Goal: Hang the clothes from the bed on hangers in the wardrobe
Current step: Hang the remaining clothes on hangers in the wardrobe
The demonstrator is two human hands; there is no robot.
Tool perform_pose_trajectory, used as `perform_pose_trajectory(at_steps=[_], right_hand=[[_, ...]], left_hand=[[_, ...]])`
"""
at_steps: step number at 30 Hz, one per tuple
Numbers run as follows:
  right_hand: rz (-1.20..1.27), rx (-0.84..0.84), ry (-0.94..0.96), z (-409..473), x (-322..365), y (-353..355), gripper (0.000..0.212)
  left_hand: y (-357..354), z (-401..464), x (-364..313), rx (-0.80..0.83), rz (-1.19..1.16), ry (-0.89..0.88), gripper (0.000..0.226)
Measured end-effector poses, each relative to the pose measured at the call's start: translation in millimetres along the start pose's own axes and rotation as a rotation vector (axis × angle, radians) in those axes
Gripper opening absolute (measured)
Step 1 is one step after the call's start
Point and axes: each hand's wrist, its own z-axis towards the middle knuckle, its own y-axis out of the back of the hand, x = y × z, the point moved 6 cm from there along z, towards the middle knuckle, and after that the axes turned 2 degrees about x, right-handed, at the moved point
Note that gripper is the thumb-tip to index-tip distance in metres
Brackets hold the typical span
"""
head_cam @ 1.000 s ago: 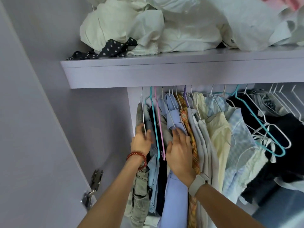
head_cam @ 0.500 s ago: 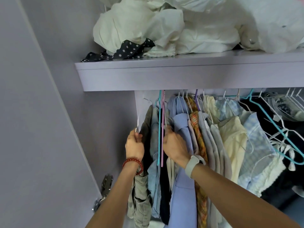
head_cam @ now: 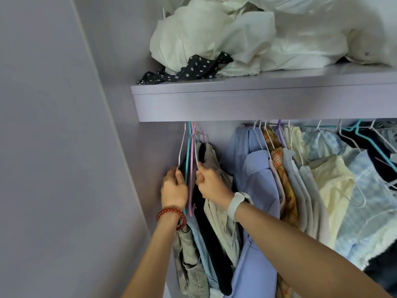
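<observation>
Gap on the rail now opened: blue shirts (head_cam: 255, 168) pushed toward 3 o'clock, a few hangers bunched at 9. Left hand (head_cam: 174, 188) pinches the white hanger (head_cam: 181, 147); right hand (head_cam: 211, 186) grips a hanger wire beside the beige garment (head_cam: 217, 190). Likely freeing an empty hanger; bed clothes not in view.
</observation>
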Motion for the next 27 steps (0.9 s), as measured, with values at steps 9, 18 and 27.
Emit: perform_pose_trajectory(at_steps=[9, 18, 27], right_hand=[[-0.088, -0.137, 0.077, -52.7, -20.1, 65.3, 0.036], [-0.228, -0.511, -0.313, -134.9, -124.9, 171.3, 0.043], [-0.308, -0.240, -0.281, -130.3, -131.2, 164.9, 0.046]], left_hand=[[-10.1, -29.0, 4.4, -0.033, 0.136, -0.077, 0.053], [-101.8, -77.4, -83.1, 0.172, 0.003, -0.432, 0.042], [-185.2, -90.1, -78.2, 0.417, 0.036, -0.257, 0.049]])
